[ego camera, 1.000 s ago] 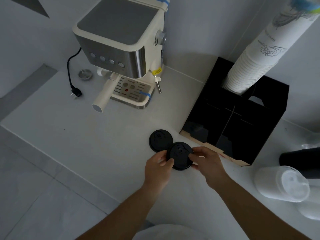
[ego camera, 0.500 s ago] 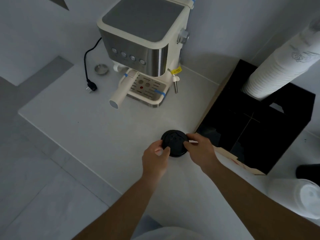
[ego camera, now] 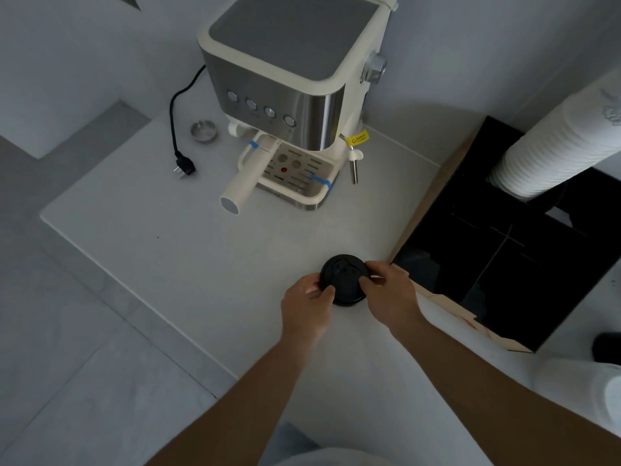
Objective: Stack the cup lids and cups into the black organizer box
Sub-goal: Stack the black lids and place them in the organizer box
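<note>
A stack of black cup lids [ego camera: 344, 279] rests on the white counter [ego camera: 174, 237], just left of the black organizer box [ego camera: 524, 264]. My left hand [ego camera: 307, 302] grips the stack's left edge and my right hand [ego camera: 389, 294] grips its right edge. Only one round stack shows, so how many lids it holds is unclear. A tall stack of white paper cups [ego camera: 564, 142] stands tilted in the box's far compartment. The box's near compartments look dark.
A cream and steel espresso machine [ego camera: 295, 95] stands at the back, with its portafilter handle [ego camera: 240, 186] pointing toward me. Its black cord and plug [ego camera: 183, 163] and a small metal filter basket [ego camera: 204, 131] lie to the left. White cups [ego camera: 584, 395] lie at the right edge.
The lid held in both hands has gone left onto the second lid, so a single stack shows now. The view has shifted, so everything sits further right in it.
</note>
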`<act>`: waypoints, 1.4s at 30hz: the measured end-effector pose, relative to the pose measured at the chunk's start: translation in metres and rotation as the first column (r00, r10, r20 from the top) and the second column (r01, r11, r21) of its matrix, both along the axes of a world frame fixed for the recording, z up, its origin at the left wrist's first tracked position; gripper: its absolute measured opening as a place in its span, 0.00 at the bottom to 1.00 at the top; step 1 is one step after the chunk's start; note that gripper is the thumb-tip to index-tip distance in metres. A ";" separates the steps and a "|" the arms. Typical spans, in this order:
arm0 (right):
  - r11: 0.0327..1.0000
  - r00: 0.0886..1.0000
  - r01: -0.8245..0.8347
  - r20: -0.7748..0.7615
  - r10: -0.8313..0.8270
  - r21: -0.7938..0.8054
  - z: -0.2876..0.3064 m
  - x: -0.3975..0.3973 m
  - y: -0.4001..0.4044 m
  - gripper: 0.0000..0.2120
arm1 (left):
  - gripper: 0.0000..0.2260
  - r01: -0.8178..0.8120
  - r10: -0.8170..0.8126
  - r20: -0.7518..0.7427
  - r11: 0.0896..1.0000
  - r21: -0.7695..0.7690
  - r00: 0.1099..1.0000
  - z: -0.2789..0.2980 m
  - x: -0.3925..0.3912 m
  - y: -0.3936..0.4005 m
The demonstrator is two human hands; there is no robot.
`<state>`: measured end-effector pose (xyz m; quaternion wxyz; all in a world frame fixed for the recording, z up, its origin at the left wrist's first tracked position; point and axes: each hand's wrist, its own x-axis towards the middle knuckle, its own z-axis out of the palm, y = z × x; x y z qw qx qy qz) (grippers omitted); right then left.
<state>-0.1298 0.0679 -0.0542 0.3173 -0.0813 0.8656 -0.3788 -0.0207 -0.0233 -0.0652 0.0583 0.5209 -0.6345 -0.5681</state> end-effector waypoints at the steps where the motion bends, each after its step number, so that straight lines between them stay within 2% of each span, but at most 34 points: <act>1: 1.000 1.000 -0.001 -0.004 0.001 0.001 0.000 0.000 0.000 0.14 | 0.11 0.010 -0.010 0.004 1.000 -0.007 1.000 0.000 0.000 -0.001; 9: 0.999 1.000 -0.018 0.026 0.017 0.029 0.000 0.000 0.005 0.13 | 0.12 0.059 -0.057 0.047 0.997 -0.047 0.997 0.003 -0.004 -0.002; 19: 0.990 0.974 0.134 0.191 -0.125 -0.037 0.006 0.008 0.008 0.11 | 0.13 0.099 -0.097 0.032 0.995 -0.035 0.995 0.012 -0.002 -0.014; 29: 0.972 0.973 0.176 0.178 -0.148 -0.158 0.037 0.016 0.036 0.13 | 0.10 -0.009 0.030 -0.167 0.992 0.122 0.986 0.038 0.010 0.003; 42: 0.898 0.936 0.345 0.166 -0.310 -0.272 0.073 0.009 0.114 0.13 | 0.07 0.195 -0.149 -0.303 0.972 0.128 0.941 0.083 -0.015 0.053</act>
